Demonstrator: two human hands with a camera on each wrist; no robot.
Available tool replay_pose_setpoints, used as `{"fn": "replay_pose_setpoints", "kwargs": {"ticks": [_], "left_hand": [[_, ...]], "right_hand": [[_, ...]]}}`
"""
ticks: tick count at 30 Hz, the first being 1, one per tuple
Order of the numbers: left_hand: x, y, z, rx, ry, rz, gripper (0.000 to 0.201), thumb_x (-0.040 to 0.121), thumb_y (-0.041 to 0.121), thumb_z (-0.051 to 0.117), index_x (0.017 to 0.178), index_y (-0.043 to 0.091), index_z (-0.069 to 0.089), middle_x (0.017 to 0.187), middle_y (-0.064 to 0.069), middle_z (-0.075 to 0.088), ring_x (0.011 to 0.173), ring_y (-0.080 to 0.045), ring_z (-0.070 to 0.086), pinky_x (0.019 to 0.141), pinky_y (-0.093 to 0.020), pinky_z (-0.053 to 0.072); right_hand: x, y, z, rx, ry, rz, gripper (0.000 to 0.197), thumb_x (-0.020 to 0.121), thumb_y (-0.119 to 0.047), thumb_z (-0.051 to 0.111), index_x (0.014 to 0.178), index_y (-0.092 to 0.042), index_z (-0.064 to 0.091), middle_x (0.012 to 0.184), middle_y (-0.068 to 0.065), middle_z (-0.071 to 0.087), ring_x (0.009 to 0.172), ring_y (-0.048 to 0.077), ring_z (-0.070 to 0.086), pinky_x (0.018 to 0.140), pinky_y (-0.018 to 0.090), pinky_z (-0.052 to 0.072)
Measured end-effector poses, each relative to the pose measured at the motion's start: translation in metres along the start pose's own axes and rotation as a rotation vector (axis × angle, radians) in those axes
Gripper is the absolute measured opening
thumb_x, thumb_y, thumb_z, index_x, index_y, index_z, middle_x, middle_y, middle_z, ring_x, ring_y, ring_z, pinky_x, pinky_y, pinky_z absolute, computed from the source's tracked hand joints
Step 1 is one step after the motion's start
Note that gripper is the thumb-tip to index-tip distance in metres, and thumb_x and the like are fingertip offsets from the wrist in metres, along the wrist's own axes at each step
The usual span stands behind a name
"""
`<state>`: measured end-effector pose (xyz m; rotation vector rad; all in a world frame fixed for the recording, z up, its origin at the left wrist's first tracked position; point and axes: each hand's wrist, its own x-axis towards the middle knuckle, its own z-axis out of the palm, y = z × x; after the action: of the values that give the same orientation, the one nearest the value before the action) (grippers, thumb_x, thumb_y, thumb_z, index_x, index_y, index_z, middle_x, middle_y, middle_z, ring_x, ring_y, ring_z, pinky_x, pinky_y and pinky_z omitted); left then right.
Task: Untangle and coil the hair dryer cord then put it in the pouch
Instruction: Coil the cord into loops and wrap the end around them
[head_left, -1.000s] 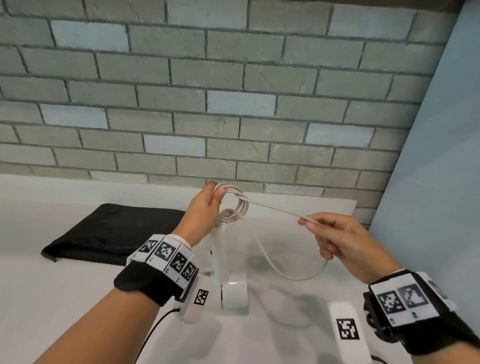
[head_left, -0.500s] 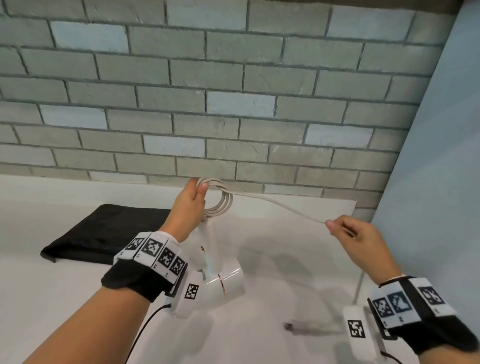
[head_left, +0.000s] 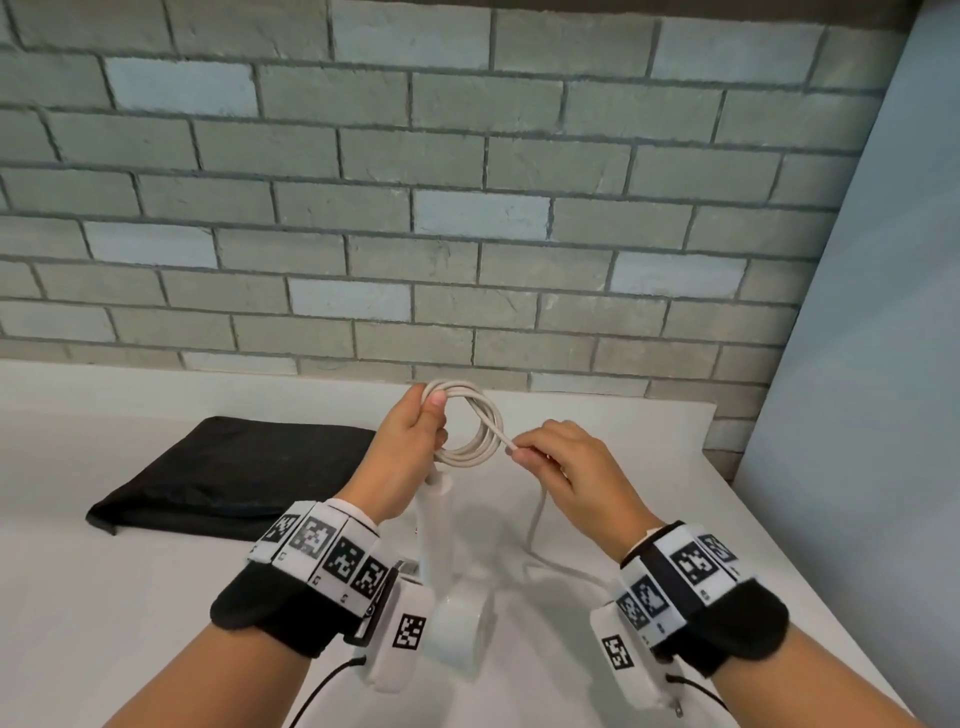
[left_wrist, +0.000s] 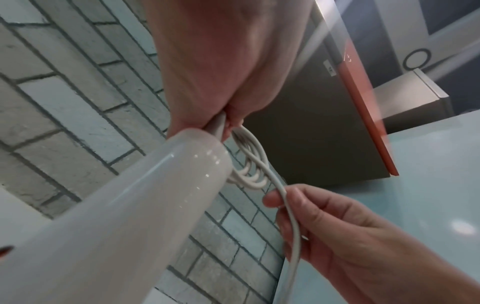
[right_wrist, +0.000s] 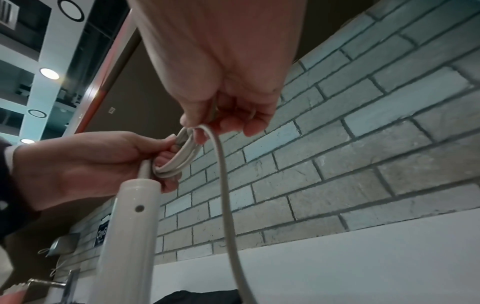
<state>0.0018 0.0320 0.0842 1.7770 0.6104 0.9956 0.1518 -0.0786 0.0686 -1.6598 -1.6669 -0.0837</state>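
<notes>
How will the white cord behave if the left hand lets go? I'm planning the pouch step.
The cord looks springy: its loops would probably loosen without the left hand. The slack below the right hand droops, so it is likely limp and light.

head view looks forward and down from above, over both forearms, at white counter (head_left: 156, 597) and brick wall (head_left: 467, 208) – widest, farthest of three. left wrist view sits under left hand (left_wrist: 221, 67), very near, faces up and rightward past hair dryer (left_wrist: 116, 216) handle toward right hand (left_wrist: 363, 242). right wrist view sits under right hand (right_wrist: 223, 67), near, faces up and leftward toward left hand (right_wrist: 85, 164). all three share coiled cord (head_left: 475, 431) between hands – plus brick wall behind.
</notes>
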Motion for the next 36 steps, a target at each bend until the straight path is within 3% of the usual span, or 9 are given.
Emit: {"fn": "replay_pose_setpoints", "kwargs": {"ticks": [6,10,16,21,26,29,32,34,36], "left_hand": [[-0.006,-0.001,0.009,-0.274,-0.064,-0.111,0.025,0.098,0.026,0.034,0.076,0.017,0.043,0.064,0.004,0.036,0.058,-0.01,0.035,0.061,-0.023,0.03],[-0.009,0.003,0.016,-0.483,-0.085,-0.184,0.026,0.098,0.022,0.033,0.074,0.016,0.042,0.061,0.004,0.032,0.051,-0.007,0.033,0.057,-0.019,0.031],[-0.01,0.0,0.016,-0.355,0.024,-0.099,0.029,0.098,0.029,0.032,0.074,0.019,0.044,0.063,0.004,0.039,0.056,-0.008,0.039,0.06,-0.022,0.035],[-0.017,0.002,0.022,-0.131,0.062,0.025,0.025,0.098,0.03,0.03,0.089,0.015,0.048,0.073,0.006,0.043,0.067,-0.005,0.042,0.052,-0.003,0.038],[-0.018,0.003,0.022,-0.135,0.052,0.103,0.024,0.098,0.025,0.032,0.077,0.024,0.045,0.069,0.007,0.044,0.057,0.005,0.046,0.053,-0.005,0.037],[-0.018,0.003,0.021,-0.118,0.054,0.102,0.025,0.098,0.025,0.032,0.076,0.025,0.044,0.069,0.007,0.044,0.058,0.004,0.045,0.054,-0.005,0.038],[-0.017,0.003,0.022,-0.128,0.051,0.08,0.023,0.097,0.026,0.032,0.084,0.019,0.049,0.075,0.004,0.05,0.069,-0.006,0.049,0.064,-0.015,0.043],[-0.017,0.004,0.025,-0.148,0.038,0.073,0.023,0.097,0.026,0.033,0.091,0.013,0.05,0.078,0.0,0.054,0.074,-0.011,0.053,0.072,-0.026,0.046],[-0.016,0.003,0.026,-0.132,0.043,0.074,0.024,0.098,0.027,0.032,0.093,0.01,0.049,0.077,-0.001,0.052,0.069,-0.008,0.052,0.066,-0.023,0.046]], "right_hand": [[0.002,0.005,0.013,0.015,0.227,0.083,0.018,0.088,-0.011,0.053,0.087,-0.002,0.068,0.078,0.012,0.057,0.064,0.019,0.056,0.065,0.013,0.042],[0.002,-0.006,0.028,0.562,0.252,0.377,0.016,0.089,0.002,0.049,0.09,-0.002,0.064,0.082,0.014,0.064,0.065,0.008,0.066,0.066,0.024,0.056],[0.008,-0.034,0.028,1.178,0.165,0.487,0.026,0.092,-0.008,0.046,0.117,-0.006,0.053,0.102,0.024,0.067,0.096,0.032,0.066,0.089,0.038,0.053],[0.014,-0.035,0.03,1.137,0.269,0.603,0.035,0.084,0.002,0.057,0.117,-0.003,0.047,0.087,0.016,0.064,0.076,0.022,0.065,0.082,0.037,0.054],[0.019,-0.038,0.021,1.323,0.118,0.656,0.011,0.089,0.001,0.047,0.097,-0.002,0.054,0.081,0.014,0.065,0.08,0.027,0.064,0.081,0.039,0.054],[0.017,-0.04,0.016,1.429,0.03,0.598,0.017,0.09,-0.002,0.042,0.083,-0.009,0.056,0.063,0.004,0.064,0.07,0.02,0.062,0.082,0.04,0.048],[0.015,-0.044,0.015,1.46,-0.024,0.513,0.009,0.088,-0.006,0.048,0.091,-0.007,0.057,0.058,0.003,0.056,0.065,0.018,0.057,0.088,0.045,0.044],[0.013,-0.044,0.018,1.271,-0.008,0.46,0.025,0.084,0.0,0.056,0.108,-0.006,0.054,0.074,0.004,0.063,0.075,0.018,0.063,0.088,0.044,0.049],[0.012,-0.042,0.02,1.113,0.097,0.473,0.045,0.079,0.01,0.058,0.118,-0.009,0.046,0.082,0.002,0.059,0.076,0.015,0.063,0.076,0.037,0.058]]}}
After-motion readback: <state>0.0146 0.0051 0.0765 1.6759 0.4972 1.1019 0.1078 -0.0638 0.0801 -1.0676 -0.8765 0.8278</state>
